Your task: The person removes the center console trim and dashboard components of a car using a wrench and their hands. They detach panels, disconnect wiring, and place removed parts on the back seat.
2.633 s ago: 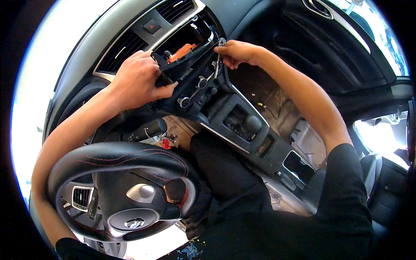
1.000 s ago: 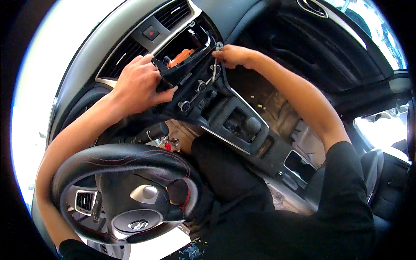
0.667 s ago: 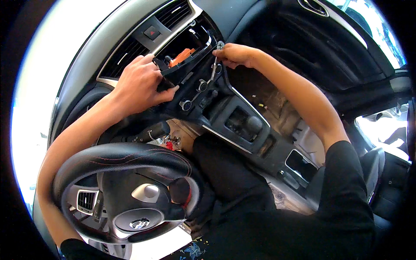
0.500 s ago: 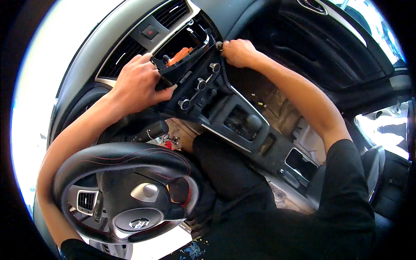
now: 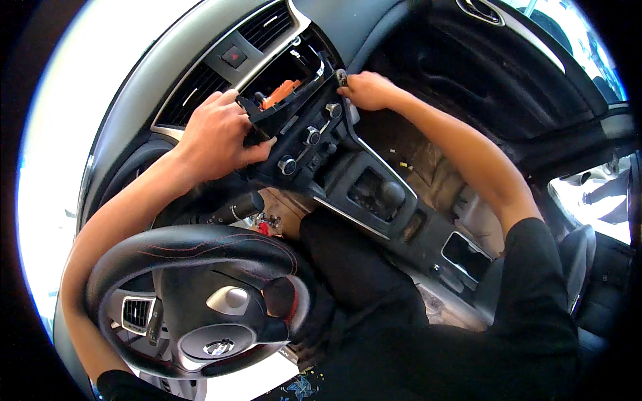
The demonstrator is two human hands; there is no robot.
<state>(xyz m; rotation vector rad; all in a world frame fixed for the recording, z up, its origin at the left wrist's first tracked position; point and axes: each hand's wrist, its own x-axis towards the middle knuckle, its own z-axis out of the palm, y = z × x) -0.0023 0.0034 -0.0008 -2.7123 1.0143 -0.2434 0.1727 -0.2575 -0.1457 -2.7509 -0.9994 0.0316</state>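
Observation:
At the centre of the dashboard, a black console trim panel [image 5: 294,123] with three round knobs surrounds an open cavity. My left hand [image 5: 217,137] is closed around the panel's left edge, fingers over the top and thumb on its lower face. At the opposite edge, my right hand [image 5: 372,91] is closed on the panel's upper right corner; its fingertips are partly hidden. Inside the cavity, an orange piece [image 5: 281,93] shows behind the panel's upper rim.
Above the cavity are air vents [image 5: 264,28] and a hazard button [image 5: 233,56]. The steering wheel [image 5: 194,234] stands at lower left. Right of centre runs the console with a gear lever opening [image 5: 374,192] and a cup holder [image 5: 467,257]. Small loose parts [image 5: 267,224] lie below the dashboard.
The view has shifted slightly. My right hand has come a little toward me at the panel's right edge, where a pale piece now shows beneath it. My left hand keeps its hold.

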